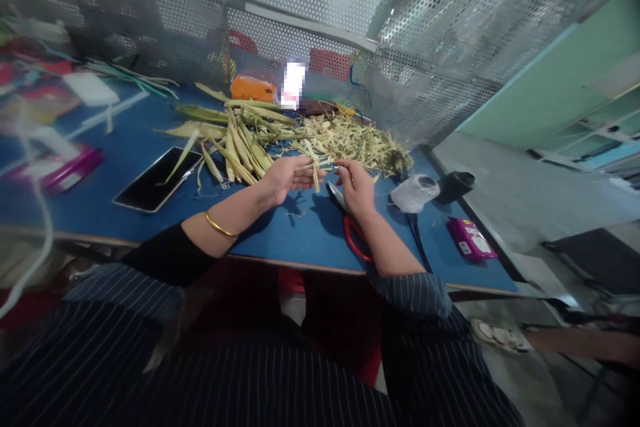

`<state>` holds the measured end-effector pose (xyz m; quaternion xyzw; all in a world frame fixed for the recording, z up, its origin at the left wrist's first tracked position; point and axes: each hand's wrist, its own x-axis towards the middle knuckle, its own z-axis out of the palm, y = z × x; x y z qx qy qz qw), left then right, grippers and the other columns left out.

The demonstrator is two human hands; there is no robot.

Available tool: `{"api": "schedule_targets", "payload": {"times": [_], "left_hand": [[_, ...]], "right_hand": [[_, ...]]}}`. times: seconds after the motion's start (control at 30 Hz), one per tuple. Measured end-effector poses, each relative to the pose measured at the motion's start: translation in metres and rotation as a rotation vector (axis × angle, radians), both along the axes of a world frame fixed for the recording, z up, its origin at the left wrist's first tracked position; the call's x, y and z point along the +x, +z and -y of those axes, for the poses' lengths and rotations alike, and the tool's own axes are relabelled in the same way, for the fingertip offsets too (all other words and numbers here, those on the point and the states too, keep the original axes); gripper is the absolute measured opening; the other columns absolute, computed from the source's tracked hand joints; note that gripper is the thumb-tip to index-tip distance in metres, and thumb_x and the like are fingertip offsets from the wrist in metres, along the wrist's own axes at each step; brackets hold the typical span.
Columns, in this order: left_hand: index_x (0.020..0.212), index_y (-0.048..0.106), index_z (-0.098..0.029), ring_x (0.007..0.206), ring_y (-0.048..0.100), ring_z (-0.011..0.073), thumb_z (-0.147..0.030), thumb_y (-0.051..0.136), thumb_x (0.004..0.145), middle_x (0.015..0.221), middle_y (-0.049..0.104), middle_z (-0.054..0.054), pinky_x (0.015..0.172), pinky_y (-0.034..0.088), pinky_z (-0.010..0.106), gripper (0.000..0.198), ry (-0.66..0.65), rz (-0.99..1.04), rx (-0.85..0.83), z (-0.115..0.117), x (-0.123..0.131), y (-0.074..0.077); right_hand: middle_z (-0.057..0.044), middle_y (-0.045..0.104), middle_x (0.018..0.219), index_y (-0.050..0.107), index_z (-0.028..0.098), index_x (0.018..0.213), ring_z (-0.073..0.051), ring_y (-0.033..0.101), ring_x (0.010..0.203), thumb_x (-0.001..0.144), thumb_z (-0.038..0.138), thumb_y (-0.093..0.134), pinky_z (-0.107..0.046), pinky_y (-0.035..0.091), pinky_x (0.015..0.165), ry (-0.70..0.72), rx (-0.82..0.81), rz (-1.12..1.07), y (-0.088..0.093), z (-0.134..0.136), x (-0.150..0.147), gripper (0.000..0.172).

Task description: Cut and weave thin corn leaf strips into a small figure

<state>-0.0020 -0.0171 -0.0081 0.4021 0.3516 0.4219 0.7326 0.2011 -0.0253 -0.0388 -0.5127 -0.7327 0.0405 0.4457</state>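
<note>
My left hand (287,179) is turned palm inward with its thumb over the straightened fingers. It pinches a small piece made of pale dried leaf strips (316,175), and short ends stick out of it. Just to the right, my right hand (357,188) is closed, its fingertips curled near the strips; what they hold is too small to make out. Scissors with red handles (349,233) lie on the blue table under my right hand and wrist, partly hidden. Beyond my hands lie long dried leaves (240,140) and a heap of pale leaf clippings (357,140).
A dark phone (157,180) lies at left, a leaf strip across it. Another phone (293,83) glows beside an orange packet (253,88). White (414,193) and black thread spools (455,187) stand right, near a purple packet (471,239). A perforated metal screen (310,0) borders the back.
</note>
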Motion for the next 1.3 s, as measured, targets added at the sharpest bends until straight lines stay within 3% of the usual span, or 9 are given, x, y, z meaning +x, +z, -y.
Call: {"api": "schedule_targets", "payload": {"times": [0.17,0.43,0.57,0.7,0.87,1.0,1.1,1.2,1.3], "left_hand": [[0.092,0.058,-0.018,0.079,0.071,0.019,-0.02,0.059,0.075,0.089,0.076,0.01,0.076,0.053,0.031,0.017,-0.044,0.013,0.06,-0.002,0.0,0.0],[0.092,0.062,-0.016,0.08,0.071,0.018,-0.015,0.056,0.072,0.089,0.075,0.009,0.079,0.053,0.03,0.02,-0.083,0.041,0.001,-0.003,-0.004,0.006],[0.089,0.063,-0.015,0.08,0.071,0.018,-0.018,0.065,0.074,0.09,0.074,0.011,0.075,0.053,0.029,0.016,-0.067,-0.005,0.049,0.0,-0.008,0.005],[0.093,0.063,-0.016,0.074,0.07,0.0155,-0.026,0.076,0.073,0.09,0.074,0.01,0.071,0.052,0.027,0.026,-0.004,-0.071,0.108,0.001,-0.009,0.003],[0.102,0.068,-0.016,0.067,0.069,0.0128,-0.024,0.074,0.075,0.085,0.075,0.007,0.066,0.051,0.024,0.029,0.01,-0.127,0.13,0.007,-0.007,0.009],[0.093,0.071,-0.015,0.066,0.069,0.0139,-0.026,0.077,0.073,0.084,0.075,0.008,0.064,0.052,0.024,0.024,-0.003,-0.162,0.097,0.009,-0.008,0.011],[0.091,0.07,-0.015,0.064,0.07,0.015,-0.026,0.077,0.073,0.082,0.074,0.008,0.061,0.052,0.023,0.023,-0.014,-0.189,0.048,0.009,-0.012,0.009],[0.093,0.068,-0.014,0.063,0.07,0.0149,-0.029,0.075,0.075,0.083,0.074,0.009,0.057,0.051,0.022,0.025,-0.03,-0.233,0.046,0.01,-0.016,0.006],[0.094,0.068,-0.014,0.061,0.069,0.0148,-0.038,0.074,0.076,0.081,0.074,0.009,0.055,0.05,0.021,0.031,-0.031,-0.292,0.053,0.014,-0.017,0.004]], "right_hand": [[-0.003,0.066,0.081,0.062,0.022,0.103,-0.016,0.059,0.066,0.096,0.042,0.039,-0.03,0.044,0.073,-0.035,-0.011,-0.005,-0.004,-0.002,0.004,0.032],[-0.002,0.064,0.071,0.064,0.022,0.095,-0.018,0.058,0.068,0.095,0.04,0.041,-0.03,0.043,0.071,-0.02,-0.081,0.057,-0.001,-0.002,0.002,0.029],[-0.001,0.063,0.066,0.065,0.022,0.089,-0.017,0.057,0.065,0.094,0.04,0.042,-0.03,0.042,0.068,0.013,-0.126,0.083,-0.001,-0.002,0.002,0.029],[-0.002,0.064,0.068,0.066,0.022,0.088,-0.017,0.056,0.064,0.093,0.042,0.043,-0.03,0.041,0.067,0.034,-0.139,0.074,-0.002,-0.002,0.002,0.031],[-0.003,0.066,0.08,0.069,0.02,0.089,-0.015,0.057,0.067,0.087,0.043,0.054,-0.031,0.045,0.072,0.064,-0.158,-0.184,0.007,0.005,-0.006,0.027],[0.0,0.065,0.075,0.069,0.02,0.098,-0.013,0.057,0.064,0.074,0.048,0.067,-0.028,0.045,0.065,0.187,-0.483,-0.582,0.022,0.005,-0.023,0.037],[0.003,0.06,0.064,0.068,0.018,0.086,-0.01,0.052,0.057,0.063,0.045,0.076,-0.024,0.042,0.058,0.258,-0.666,-0.749,0.029,-0.002,-0.04,0.036],[0.006,0.053,0.055,0.061,0.018,0.068,-0.008,0.046,0.051,0.06,0.04,0.079,-0.023,0.038,0.054,0.286,-0.692,-0.817,0.026,-0.007,-0.056,0.03],[0.006,0.051,0.056,0.057,0.019,0.064,-0.008,0.044,0.053,0.065,0.041,0.076,-0.023,0.037,0.055,0.314,-0.64,-0.824,0.018,-0.005,-0.061,0.029]]}}
